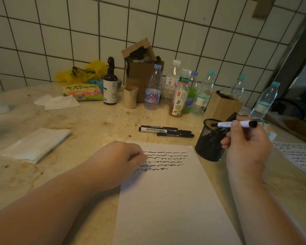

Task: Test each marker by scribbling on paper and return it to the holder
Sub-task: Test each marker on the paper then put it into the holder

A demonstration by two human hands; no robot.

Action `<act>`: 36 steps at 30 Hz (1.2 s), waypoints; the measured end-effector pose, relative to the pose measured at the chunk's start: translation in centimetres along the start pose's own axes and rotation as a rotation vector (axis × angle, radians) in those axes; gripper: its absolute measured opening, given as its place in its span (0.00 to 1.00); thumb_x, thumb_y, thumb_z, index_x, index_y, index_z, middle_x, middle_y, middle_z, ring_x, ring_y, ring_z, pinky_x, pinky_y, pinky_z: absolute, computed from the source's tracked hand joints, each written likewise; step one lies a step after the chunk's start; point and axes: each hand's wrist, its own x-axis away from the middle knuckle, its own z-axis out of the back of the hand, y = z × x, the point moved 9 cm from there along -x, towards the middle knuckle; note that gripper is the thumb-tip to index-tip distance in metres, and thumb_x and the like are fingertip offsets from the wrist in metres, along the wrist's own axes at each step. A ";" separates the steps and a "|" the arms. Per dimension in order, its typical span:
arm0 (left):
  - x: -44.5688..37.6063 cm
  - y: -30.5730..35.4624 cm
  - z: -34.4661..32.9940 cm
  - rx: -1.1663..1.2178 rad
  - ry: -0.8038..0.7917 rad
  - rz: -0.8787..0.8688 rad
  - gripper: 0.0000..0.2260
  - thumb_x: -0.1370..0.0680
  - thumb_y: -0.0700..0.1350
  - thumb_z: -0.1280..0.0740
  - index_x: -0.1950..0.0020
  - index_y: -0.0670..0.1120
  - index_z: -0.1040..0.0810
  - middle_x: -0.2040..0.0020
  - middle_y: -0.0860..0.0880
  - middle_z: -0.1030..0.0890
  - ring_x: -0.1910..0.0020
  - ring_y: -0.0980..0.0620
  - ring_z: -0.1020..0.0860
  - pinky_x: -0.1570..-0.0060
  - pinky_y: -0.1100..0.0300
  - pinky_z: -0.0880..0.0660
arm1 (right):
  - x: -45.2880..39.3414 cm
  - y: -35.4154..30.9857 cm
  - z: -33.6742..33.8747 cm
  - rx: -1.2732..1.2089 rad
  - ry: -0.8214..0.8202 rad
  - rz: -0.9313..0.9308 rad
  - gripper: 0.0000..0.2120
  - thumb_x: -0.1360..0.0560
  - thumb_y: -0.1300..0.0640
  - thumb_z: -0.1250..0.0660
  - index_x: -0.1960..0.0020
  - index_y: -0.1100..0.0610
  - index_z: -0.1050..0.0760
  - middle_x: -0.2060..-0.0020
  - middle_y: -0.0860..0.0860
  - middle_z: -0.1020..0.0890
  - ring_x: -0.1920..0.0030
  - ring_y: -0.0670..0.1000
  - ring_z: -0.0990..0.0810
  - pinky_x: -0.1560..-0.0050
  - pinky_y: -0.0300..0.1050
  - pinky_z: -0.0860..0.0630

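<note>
Head view of a marble-patterned worktop set against a tiled wall. The right hand is closed around a white-barrelled marker, held roughly level above the rim of the black mesh holder, its black-capped end pointing right. The left hand, fingers curled loosely together and gripping nothing, rests on the upper left part of the paper, touching the start of the scribbled lines. Five rows of black scribbles cross the top of the sheet. Three black markers lie side by side on the worktop just beyond the paper, left of the holder. A second scribbled sheet lies at the right edge. Behind stand several plastic bottles, a dark spray bottle, a paper cup and a cardboard box; folded tissue lies to the left.
</note>
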 end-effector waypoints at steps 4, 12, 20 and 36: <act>0.0 0.3 0.1 -0.013 -0.005 -0.017 0.13 0.20 0.58 0.39 0.54 0.54 0.19 0.62 0.55 0.18 0.65 0.58 0.22 0.63 0.62 0.25 | 0.3 0.0 -1.0 0.121 -0.060 -0.028 0.11 0.20 0.48 0.34 0.39 0.42 0.23 0.66 0.45 0.18 0.63 0.47 0.17 0.51 0.58 0.17; 0.2 0.5 0.2 0.004 -0.006 -0.025 0.12 0.20 0.57 0.38 0.53 0.53 0.19 0.61 0.55 0.18 0.62 0.58 0.22 0.58 0.59 0.23 | 1.2 -1.7 -0.7 0.008 -0.045 0.016 0.21 0.19 0.54 0.35 0.26 0.47 0.32 0.61 0.49 0.17 0.65 0.43 0.18 0.55 0.47 0.18; 0.2 0.6 -0.2 -0.040 -0.017 -0.035 0.11 0.20 0.56 0.38 0.55 0.54 0.19 0.61 0.56 0.18 0.62 0.57 0.22 0.61 0.59 0.23 | 3.9 -7.2 -7.2 0.444 -0.740 0.210 0.06 0.20 0.53 0.33 0.48 0.42 0.19 0.59 0.41 0.18 0.58 0.39 0.21 0.59 0.37 0.29; 0.2 1.2 0.0 -0.050 -0.045 -0.034 0.11 0.20 0.54 0.39 0.48 0.52 0.18 0.52 0.54 0.18 0.54 0.52 0.21 0.50 0.53 0.21 | 1.5 3.0 -19.2 1.054 -0.884 0.291 0.14 0.21 0.59 0.37 0.36 0.50 0.27 0.41 0.51 0.27 0.38 0.54 0.31 0.38 0.50 0.29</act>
